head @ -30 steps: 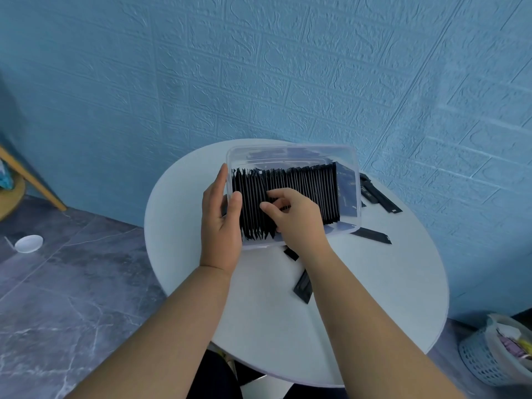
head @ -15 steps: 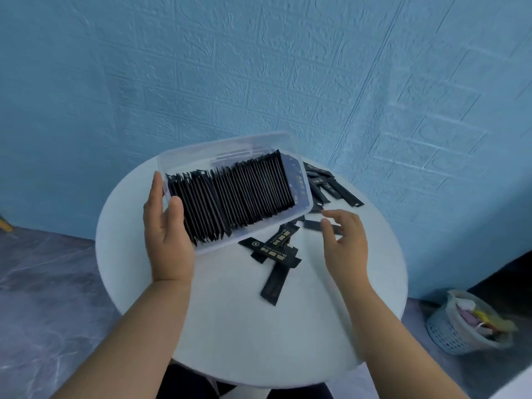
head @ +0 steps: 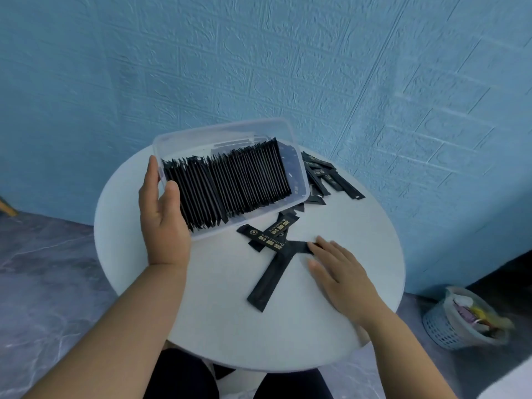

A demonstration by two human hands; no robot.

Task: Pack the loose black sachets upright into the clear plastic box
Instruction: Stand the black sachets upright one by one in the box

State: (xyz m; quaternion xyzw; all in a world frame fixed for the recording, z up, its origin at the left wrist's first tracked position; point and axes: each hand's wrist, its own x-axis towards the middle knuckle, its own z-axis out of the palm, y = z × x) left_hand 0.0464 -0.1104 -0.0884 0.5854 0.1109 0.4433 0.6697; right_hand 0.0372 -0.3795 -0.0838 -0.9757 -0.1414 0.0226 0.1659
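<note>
Gripping clear box [head: 190, 139] of upright black sachets [head: 230, 185] w/ left hand [head: 164, 223]; right hand [head: 339, 272] flat on loose sachet [head: 299, 246].

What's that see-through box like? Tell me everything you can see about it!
The clear plastic box is a shallow rectangle with rounded corners and no lid on. Its plastic looks slightly cloudy. A tight row of black sachets stands on edge inside, filling most of it. The left hand holds its left end, thumb over the rim. It lies askew over the back of the white table, its right end above loose sachets.
</note>
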